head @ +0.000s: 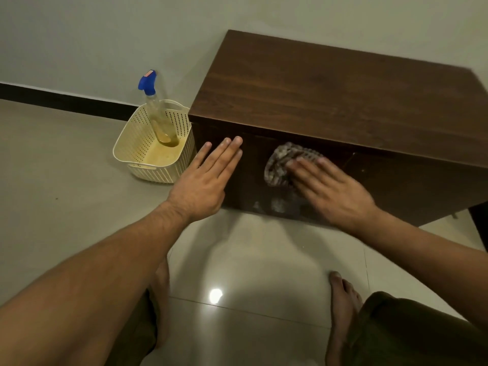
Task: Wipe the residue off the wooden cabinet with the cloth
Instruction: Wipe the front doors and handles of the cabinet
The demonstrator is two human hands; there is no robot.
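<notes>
A low dark wooden cabinet (330,91) stands against the wall. My right hand (330,188) presses a bunched, patterned cloth (280,165) flat against the cabinet's front panel; the hand looks blurred. Pale whitish residue (277,206) shows on the front panel just below the cloth, near the bottom edge. My left hand (206,180) lies flat with straight fingers against the left end of the same front panel, holding nothing.
A cream perforated plastic basket (137,151) stands on the tiled floor left of the cabinet, with a clear spray bottle (158,114) with a blue nozzle leaning inside it. My bare feet (343,294) rest on the glossy tiles below. A dark skirting runs along the wall.
</notes>
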